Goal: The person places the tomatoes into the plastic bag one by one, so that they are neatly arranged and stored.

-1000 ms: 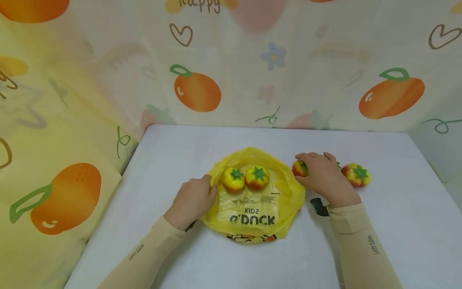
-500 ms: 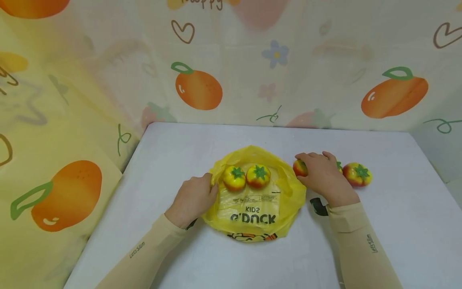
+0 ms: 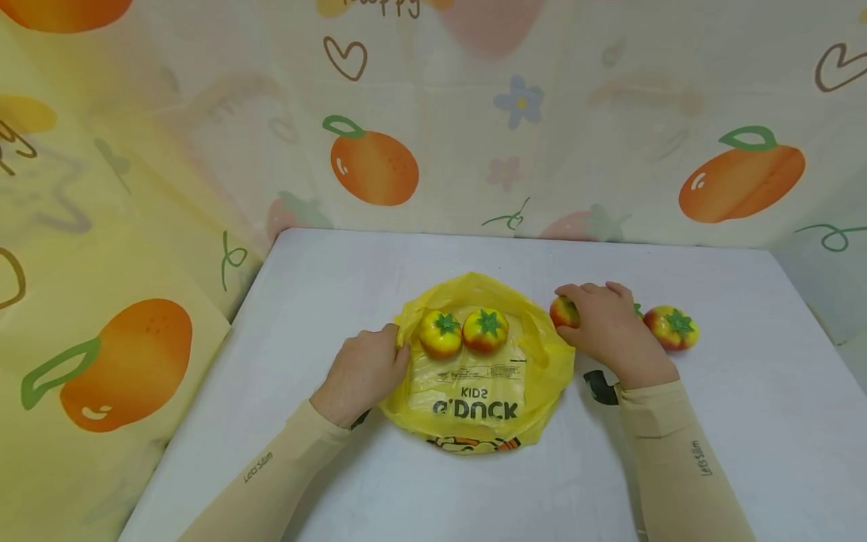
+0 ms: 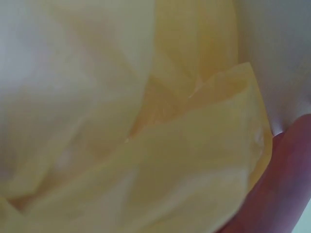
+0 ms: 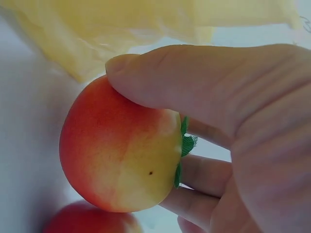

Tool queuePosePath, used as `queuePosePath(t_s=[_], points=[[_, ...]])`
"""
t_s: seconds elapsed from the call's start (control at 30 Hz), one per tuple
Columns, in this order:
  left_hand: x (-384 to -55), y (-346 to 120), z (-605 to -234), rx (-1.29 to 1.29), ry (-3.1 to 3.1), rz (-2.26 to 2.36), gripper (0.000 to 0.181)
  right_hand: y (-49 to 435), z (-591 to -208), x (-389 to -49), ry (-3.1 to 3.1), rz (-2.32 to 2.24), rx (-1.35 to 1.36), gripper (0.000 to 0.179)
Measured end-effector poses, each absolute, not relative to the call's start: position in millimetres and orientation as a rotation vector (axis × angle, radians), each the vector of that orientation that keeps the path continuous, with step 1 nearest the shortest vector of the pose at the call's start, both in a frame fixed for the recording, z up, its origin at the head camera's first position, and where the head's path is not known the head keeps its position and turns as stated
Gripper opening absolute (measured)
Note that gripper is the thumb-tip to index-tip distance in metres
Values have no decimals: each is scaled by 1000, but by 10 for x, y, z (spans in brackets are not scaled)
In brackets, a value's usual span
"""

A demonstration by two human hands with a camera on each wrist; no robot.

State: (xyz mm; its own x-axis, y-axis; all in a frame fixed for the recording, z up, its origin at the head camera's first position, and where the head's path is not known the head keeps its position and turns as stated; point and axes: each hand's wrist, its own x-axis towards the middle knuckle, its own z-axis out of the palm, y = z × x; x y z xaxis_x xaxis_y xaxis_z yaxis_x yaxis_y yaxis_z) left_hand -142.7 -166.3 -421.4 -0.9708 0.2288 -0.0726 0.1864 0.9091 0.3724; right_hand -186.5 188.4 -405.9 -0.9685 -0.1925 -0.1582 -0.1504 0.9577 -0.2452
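A yellow plastic bag (image 3: 542, 391) lies on the table with its mouth open, two yellow-red toy tomatoes (image 3: 441, 334) with green leafy tops resting inside. At the bag's left rim my left hand (image 3: 362, 373) pinches the plastic; close up, the left wrist view has the folded bag edge (image 4: 194, 155) against a finger. Right of the bag, my right hand (image 3: 609, 327) grips another toy tomato (image 5: 119, 150), thumb on one side and fingers on the other. The back of the hand covers most of that tomato in the head view.
Just right of my right hand sits one more toy tomato (image 3: 670, 327), and the green top of another (image 3: 638, 309) peeks out between them. A white table (image 3: 745, 421) carries everything. Behind it hangs a fruit-printed curtain (image 3: 447, 165), with a yellow one along the left side.
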Motion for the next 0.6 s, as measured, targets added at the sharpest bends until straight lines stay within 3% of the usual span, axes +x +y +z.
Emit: queuePosePath(t_s=[0.6], points=[[-1433, -1670, -4215, 323, 2939, 583, 25, 1787, -3585, -1570, 3052, -522, -309, 65]])
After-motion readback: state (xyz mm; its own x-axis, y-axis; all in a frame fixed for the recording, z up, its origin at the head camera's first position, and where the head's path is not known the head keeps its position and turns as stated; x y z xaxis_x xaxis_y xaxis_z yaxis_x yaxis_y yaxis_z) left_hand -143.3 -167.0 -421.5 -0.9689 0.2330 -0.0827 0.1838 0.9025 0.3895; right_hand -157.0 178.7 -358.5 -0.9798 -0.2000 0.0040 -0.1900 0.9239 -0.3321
